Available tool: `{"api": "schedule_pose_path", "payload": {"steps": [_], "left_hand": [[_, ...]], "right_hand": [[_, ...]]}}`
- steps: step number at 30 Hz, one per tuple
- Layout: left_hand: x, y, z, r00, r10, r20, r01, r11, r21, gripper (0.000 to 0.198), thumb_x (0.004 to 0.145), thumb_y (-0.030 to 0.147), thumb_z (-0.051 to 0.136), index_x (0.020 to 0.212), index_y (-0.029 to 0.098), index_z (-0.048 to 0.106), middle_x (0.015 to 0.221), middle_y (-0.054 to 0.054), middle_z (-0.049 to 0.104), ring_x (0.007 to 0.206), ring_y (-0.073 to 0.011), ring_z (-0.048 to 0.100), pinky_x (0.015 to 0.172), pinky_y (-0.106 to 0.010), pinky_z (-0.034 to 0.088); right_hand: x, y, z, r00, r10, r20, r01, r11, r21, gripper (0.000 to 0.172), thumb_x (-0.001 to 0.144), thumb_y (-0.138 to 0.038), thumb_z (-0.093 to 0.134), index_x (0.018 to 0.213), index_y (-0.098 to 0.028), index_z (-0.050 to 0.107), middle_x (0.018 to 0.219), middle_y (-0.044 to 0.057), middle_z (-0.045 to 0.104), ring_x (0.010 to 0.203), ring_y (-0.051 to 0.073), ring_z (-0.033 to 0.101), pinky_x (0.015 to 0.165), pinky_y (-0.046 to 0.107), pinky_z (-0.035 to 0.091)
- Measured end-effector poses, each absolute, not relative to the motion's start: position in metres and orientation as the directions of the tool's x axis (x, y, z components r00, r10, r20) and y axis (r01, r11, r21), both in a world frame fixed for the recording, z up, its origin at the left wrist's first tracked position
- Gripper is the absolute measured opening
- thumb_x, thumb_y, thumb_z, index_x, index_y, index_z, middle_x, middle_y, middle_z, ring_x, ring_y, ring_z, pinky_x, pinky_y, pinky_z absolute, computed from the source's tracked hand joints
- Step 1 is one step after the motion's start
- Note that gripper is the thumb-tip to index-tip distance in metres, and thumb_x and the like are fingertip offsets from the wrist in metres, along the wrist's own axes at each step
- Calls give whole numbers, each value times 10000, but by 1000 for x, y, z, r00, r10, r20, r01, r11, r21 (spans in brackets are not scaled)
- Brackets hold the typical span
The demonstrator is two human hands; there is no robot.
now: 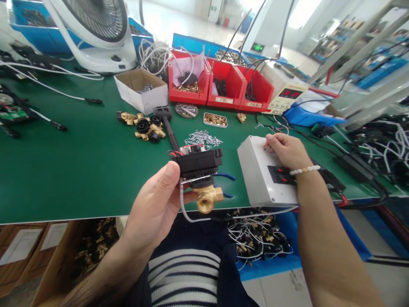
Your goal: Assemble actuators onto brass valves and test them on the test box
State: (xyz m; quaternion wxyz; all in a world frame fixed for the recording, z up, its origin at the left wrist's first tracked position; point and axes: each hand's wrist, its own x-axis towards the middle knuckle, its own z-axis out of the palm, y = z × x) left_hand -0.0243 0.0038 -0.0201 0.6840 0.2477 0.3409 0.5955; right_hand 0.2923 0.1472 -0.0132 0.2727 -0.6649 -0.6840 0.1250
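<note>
My left hand [156,200] is closed around a black actuator box with a brass valve body [206,187] under it, holding it up over the near table edge. Thin white, red and blue wires trail from it. My right hand [286,149] rests on top of a grey box [255,179] with red and black terminals, its fingers curled and pressing near the box's far edge. A bead bracelet sits on that wrist.
A green table [79,170] carries brass fittings with black caps [145,125], a pile of metal clips [203,138], a white cardboard box [140,89], three red bins [220,85], a fan [96,34] and a meter [287,96]. Below are a blue crate of wired valves [258,238] and a cardboard box.
</note>
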Motion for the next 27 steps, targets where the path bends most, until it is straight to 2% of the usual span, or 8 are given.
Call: {"api": "schedule_pose_path", "payload": {"steps": [2,5,9,13,16,18,23,27], "left_hand": [[-25,3,-20,70,981,-181,-644,183,743,396,962,428,607,1289,211,663,1140,-74,740,1000,-267,718,793,-325,627],[-25,3,-19,80,984,-158,-662,171,730,407,909,425,690,1248,199,682,1137,-76,740,1028,-273,714,814,-322,619],[-24,5,-18,59,992,-115,-693,123,710,406,864,361,756,1225,193,674,1143,-82,738,1002,-248,725,842,-305,614],[-22,6,-19,124,978,-170,-741,205,639,285,962,381,622,1136,170,701,1030,-92,763,892,-210,750,773,-284,632],[-21,5,-17,184,959,-213,-773,275,571,317,1020,362,504,1080,138,722,1023,-113,769,890,-198,757,791,-292,640],[-20,5,-16,214,949,-231,-790,307,531,353,1040,338,447,1059,128,729,999,-121,775,862,-198,762,782,-313,649],[-19,4,-12,246,940,-238,-820,333,465,416,1054,298,387,980,111,751,928,-117,785,818,-201,769,753,-334,664],[-19,3,-10,282,935,-217,-839,350,417,522,1071,275,289,945,91,761,887,-130,786,783,-193,770,750,-348,664]], "right_hand": [[293,147,-13,17,977,210,840,100,-533,473,906,-598,569,661,-202,647,556,6,560,544,153,528,572,282,390],[291,147,-11,26,980,200,844,86,-530,455,915,-573,575,659,-204,646,555,8,566,533,149,516,560,281,366],[282,144,-5,108,981,162,847,-5,-531,385,942,-441,609,642,-200,639,566,6,574,547,147,516,590,289,356],[272,139,1,180,973,146,842,-76,-534,323,954,-281,625,645,-191,637,588,12,591,583,143,532,651,302,357],[270,138,2,195,971,134,835,-93,-542,296,956,-200,611,662,-181,637,621,29,612,598,132,537,667,301,360],[271,140,1,202,971,128,829,-100,-550,323,969,-222,597,652,-170,633,642,51,628,596,126,538,668,295,372],[278,147,-5,195,974,119,812,-92,-577,526,1022,-413,487,583,-156,620,637,84,635,578,124,531,655,280,400],[280,148,-8,213,967,140,798,-89,-596,499,1002,-443,530,598,-168,631,600,35,603,573,132,524,638,265,396]]}}
